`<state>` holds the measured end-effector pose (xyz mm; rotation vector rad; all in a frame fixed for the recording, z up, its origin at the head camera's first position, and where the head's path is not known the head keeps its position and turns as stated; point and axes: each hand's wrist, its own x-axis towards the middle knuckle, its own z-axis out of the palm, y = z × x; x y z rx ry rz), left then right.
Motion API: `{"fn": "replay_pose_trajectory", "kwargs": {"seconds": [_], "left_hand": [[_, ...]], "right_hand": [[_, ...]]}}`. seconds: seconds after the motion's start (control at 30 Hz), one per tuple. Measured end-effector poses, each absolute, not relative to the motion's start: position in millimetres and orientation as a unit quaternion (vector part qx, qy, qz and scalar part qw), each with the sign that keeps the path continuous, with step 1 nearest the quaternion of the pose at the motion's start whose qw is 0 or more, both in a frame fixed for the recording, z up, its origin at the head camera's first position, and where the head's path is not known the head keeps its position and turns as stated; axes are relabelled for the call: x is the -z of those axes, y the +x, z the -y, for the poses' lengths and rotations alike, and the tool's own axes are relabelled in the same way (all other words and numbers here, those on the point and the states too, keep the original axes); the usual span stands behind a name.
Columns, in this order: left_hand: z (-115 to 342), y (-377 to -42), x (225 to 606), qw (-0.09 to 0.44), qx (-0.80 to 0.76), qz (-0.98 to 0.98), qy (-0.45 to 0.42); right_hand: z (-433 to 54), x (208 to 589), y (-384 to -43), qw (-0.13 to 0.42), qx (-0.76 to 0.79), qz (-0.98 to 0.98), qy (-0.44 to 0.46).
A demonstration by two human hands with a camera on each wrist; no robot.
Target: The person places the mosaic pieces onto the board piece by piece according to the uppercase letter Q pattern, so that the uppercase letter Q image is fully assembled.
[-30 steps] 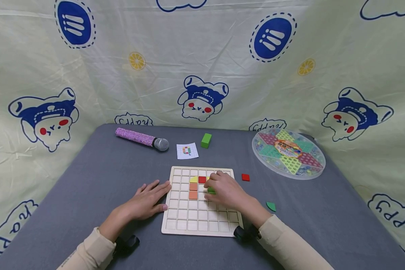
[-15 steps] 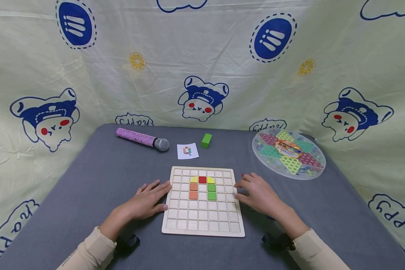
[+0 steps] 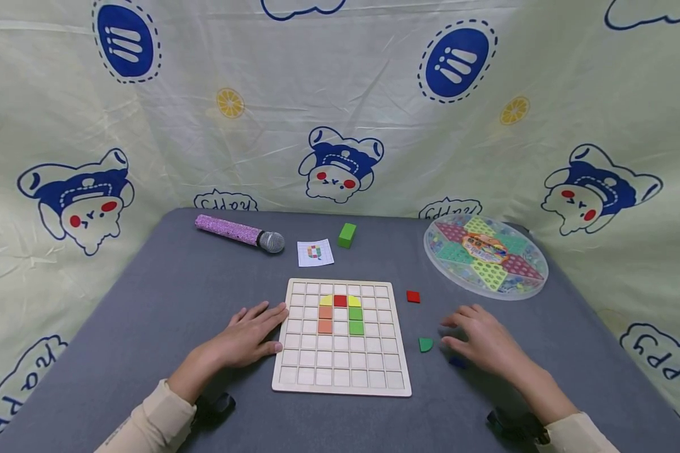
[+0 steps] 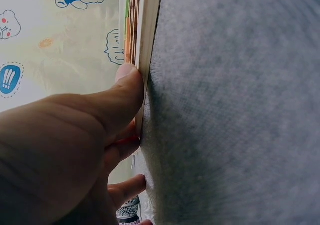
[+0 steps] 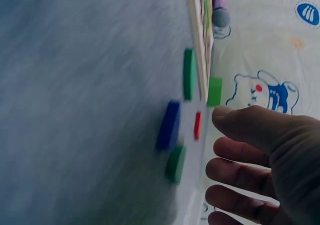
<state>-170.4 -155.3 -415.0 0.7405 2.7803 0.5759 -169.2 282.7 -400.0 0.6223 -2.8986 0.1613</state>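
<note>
In the head view, a wooden grid board [image 3: 340, 377] holds several coloured tiles: yellow corner pieces, a red square [image 3: 340, 301], orange squares [image 3: 325, 319] and green squares [image 3: 356, 321]. My left hand [image 3: 239, 336] rests against the board's left edge, thumb and fingertips touching it. Right of the board, my right hand [image 3: 484, 340] hovers above the cloth with loosely bent fingers and nothing in its grasp. Nearest it are a dark green rounded piece [image 3: 425, 345] and a blue piece [image 3: 457, 362]. Another dark green piece [image 5: 176, 164] shows in the right wrist view, covered by the hand from above.
Off the board's upper right lies a red tile [image 3: 413, 296]. Behind the board are a small pattern card [image 3: 315, 253], a green block [image 3: 347, 235] and a purple microphone [image 3: 229, 230]. A round clear game box [image 3: 487, 257] sits at the back right, before a printed curtain [image 3: 340, 75].
My right hand has left the board and moved right over the cloth, uncovering the green squares and a yellow piece. The left hand stays at the board's edge.
</note>
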Motion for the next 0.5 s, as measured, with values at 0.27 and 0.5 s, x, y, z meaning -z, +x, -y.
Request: {"fn": "replay_pose_trajectory", "kwargs": {"seconds": [0.27,0.5], "left_hand": [[155.9,-170.6,415.9,0.101,-0.196,-0.942,0.252],[155.5,-171.0,415.0,0.107,-0.197,-0.942,0.25]], "right_hand": [[-302.6,403.4,-163.6,0.074,-0.055,0.974,0.205],[-306.6,404.5,-160.9,0.047,-0.056,0.979,0.189]]}}
